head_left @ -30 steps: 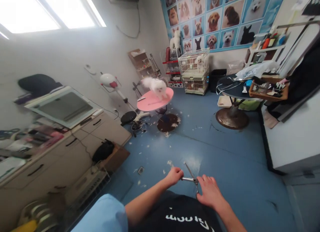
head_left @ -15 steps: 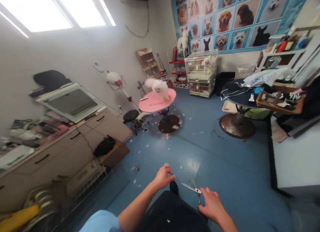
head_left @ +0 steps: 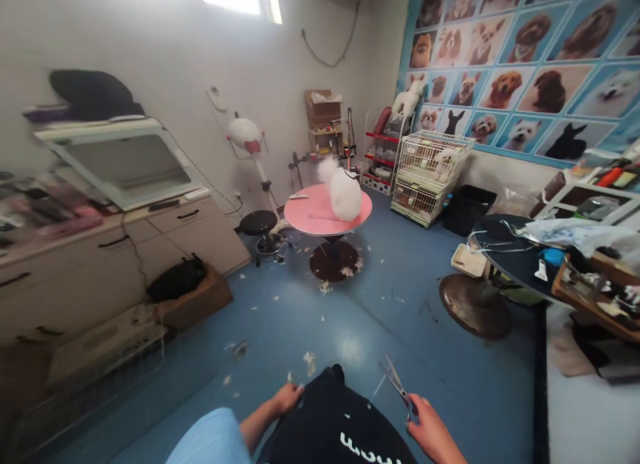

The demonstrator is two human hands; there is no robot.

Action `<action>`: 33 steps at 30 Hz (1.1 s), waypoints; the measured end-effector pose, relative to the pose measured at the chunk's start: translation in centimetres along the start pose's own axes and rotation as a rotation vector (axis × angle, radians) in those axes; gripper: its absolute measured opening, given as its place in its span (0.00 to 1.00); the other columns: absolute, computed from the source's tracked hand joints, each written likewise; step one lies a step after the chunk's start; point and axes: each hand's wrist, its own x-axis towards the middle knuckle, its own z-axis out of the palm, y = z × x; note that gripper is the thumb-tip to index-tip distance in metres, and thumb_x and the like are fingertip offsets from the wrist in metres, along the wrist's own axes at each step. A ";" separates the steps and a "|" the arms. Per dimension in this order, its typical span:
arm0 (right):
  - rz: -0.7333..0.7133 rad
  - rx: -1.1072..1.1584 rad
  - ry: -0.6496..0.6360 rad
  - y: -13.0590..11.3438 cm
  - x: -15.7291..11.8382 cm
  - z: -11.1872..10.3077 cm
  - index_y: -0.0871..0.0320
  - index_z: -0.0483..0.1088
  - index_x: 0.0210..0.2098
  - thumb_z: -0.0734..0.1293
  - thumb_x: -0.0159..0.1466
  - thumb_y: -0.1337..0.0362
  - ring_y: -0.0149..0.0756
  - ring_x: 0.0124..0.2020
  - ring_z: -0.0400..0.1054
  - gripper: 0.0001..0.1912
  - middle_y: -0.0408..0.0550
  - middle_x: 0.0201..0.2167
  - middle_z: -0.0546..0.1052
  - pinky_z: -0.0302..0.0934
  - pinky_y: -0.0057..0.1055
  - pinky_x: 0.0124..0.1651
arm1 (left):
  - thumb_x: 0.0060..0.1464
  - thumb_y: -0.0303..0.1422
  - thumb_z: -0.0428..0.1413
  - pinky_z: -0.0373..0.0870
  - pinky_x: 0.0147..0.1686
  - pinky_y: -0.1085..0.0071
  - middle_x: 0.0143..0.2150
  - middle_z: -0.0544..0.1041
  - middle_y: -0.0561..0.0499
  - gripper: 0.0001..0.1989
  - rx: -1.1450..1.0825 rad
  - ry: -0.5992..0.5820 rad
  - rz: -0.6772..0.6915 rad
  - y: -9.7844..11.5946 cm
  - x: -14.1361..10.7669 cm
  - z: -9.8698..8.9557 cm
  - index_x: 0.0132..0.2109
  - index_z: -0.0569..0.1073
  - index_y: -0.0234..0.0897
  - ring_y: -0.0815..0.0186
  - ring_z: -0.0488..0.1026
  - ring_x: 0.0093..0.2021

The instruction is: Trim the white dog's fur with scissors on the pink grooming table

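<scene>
In the lower right, my right hand (head_left: 430,424) is closed on the handles of a pair of scissors (head_left: 399,386). Its slim blades are parted and point up and to the left, over the floor. My left hand (head_left: 287,397) is at the left edge of a dark apron (head_left: 345,417) with white lettering, its fingers closed on the cloth. Farther ahead, a fluffy white dog (head_left: 345,194) stands on a round pink grooming table (head_left: 310,214). A light-coloured, flat tool (head_left: 299,197), perhaps a comb, lies at the table's left side.
A black stool (head_left: 258,223) and a standing dryer (head_left: 245,134) are left of the pink table. Cabinets (head_left: 110,244) line the left. Stacked cages (head_left: 425,177) stand behind; a dark table (head_left: 515,251) with a tool box is at right. White hair tufts (head_left: 310,363) dot the blue floor (head_left: 360,317).
The view has shifted and the pink table looks nearer. My left hand has dropped to the apron's edge. The scissors' blades now show apart, and the dog has turned.
</scene>
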 end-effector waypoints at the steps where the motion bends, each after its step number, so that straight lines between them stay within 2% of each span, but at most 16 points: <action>1: 0.005 0.030 -0.008 -0.2 1.4 -0.6 0.52 0.68 0.53 0.59 0.54 0.71 0.41 0.47 0.73 0.28 0.51 0.44 0.77 0.64 0.35 0.50 | 0.45 0.35 0.54 0.62 0.37 0.65 0.17 0.57 0.53 0.18 -0.033 0.014 -0.007 1.0 1.8 -0.9 0.15 0.58 0.37 0.59 0.70 0.31; 4: 0.016 0.083 -0.025 -0.8 5.5 -2.5 0.54 0.68 0.54 0.57 0.53 0.72 0.41 0.50 0.72 0.29 0.52 0.48 0.76 0.62 0.36 0.55 | 0.43 0.31 0.54 0.60 0.38 0.66 0.17 0.54 0.55 0.17 -0.170 0.075 0.001 4.7 7.8 -4.5 0.14 0.55 0.37 0.60 0.68 0.33; 7: 0.003 0.095 -0.034 -1.0 9.0 -4.2 0.55 0.67 0.54 0.56 0.53 0.73 0.40 0.53 0.71 0.30 0.53 0.51 0.76 0.60 0.36 0.59 | 0.44 0.33 0.55 0.60 0.37 0.68 0.17 0.53 0.56 0.18 -0.375 0.112 0.018 9.1 13.5 -7.6 0.15 0.56 0.37 0.62 0.66 0.33; 10: 0.018 0.114 -0.047 -0.6 12.2 -5.6 0.56 0.68 0.55 0.56 0.53 0.73 0.40 0.56 0.69 0.31 0.53 0.53 0.75 0.59 0.36 0.60 | 0.47 0.35 0.55 0.62 0.34 0.71 0.19 0.62 0.54 0.14 -0.653 0.121 0.027 14.0 18.3 -10.0 0.19 0.62 0.37 0.63 0.68 0.33; 13: 0.048 0.127 -0.075 0.2 15.7 -7.4 0.57 0.68 0.54 0.56 0.52 0.73 0.40 0.56 0.69 0.30 0.54 0.54 0.74 0.61 0.36 0.59 | 0.51 0.35 0.53 0.64 0.35 0.72 0.29 0.74 0.49 0.07 -0.961 0.112 0.014 18.8 22.5 -12.6 0.30 0.71 0.36 0.64 0.72 0.36; 17: -0.008 0.101 -0.078 0.9 21.2 -11.2 0.57 0.68 0.54 0.56 0.53 0.72 0.41 0.55 0.69 0.30 0.54 0.53 0.75 0.62 0.38 0.58 | 0.58 0.32 0.49 0.66 0.41 0.72 0.43 0.78 0.43 0.10 -1.321 0.133 -0.021 23.3 27.8 -16.7 0.39 0.73 0.35 0.65 0.74 0.43; 21: -0.067 0.059 -0.100 0.4 27.2 -16.0 0.59 0.67 0.55 0.56 0.54 0.71 0.41 0.52 0.71 0.29 0.55 0.51 0.75 0.63 0.37 0.55 | 0.62 0.31 0.44 0.66 0.46 0.72 0.49 0.76 0.43 0.13 -1.599 0.176 -0.055 25.7 32.6 -20.7 0.43 0.73 0.36 0.68 0.73 0.47; 25: -0.126 0.026 -0.173 -1.3 32.5 -19.8 0.58 0.68 0.54 0.57 0.54 0.70 0.41 0.48 0.71 0.28 0.54 0.49 0.75 0.63 0.36 0.53 | 0.63 0.30 0.45 0.67 0.47 0.72 0.47 0.76 0.44 0.11 -1.808 0.144 -0.079 27.7 36.3 -23.9 0.43 0.72 0.37 0.68 0.74 0.46; 30: -0.125 0.098 -0.196 -5.5 37.6 -21.6 0.61 0.71 0.52 0.58 0.53 0.69 0.41 0.45 0.71 0.27 0.55 0.47 0.76 0.62 0.35 0.51 | 0.58 0.22 0.48 0.71 0.42 0.65 0.36 0.77 0.42 0.09 -1.931 -0.045 -0.149 29.4 40.2 -25.2 0.41 0.72 0.32 0.61 0.77 0.37; 33: -0.086 0.161 -0.155 -8.4 39.8 -21.6 0.62 0.72 0.51 0.59 0.53 0.68 0.41 0.44 0.70 0.27 0.55 0.45 0.76 0.62 0.36 0.51 | 0.60 0.22 0.47 0.71 0.38 0.69 0.30 0.76 0.46 0.09 -1.970 -0.063 -0.199 28.8 41.9 -25.7 0.40 0.72 0.34 0.64 0.76 0.32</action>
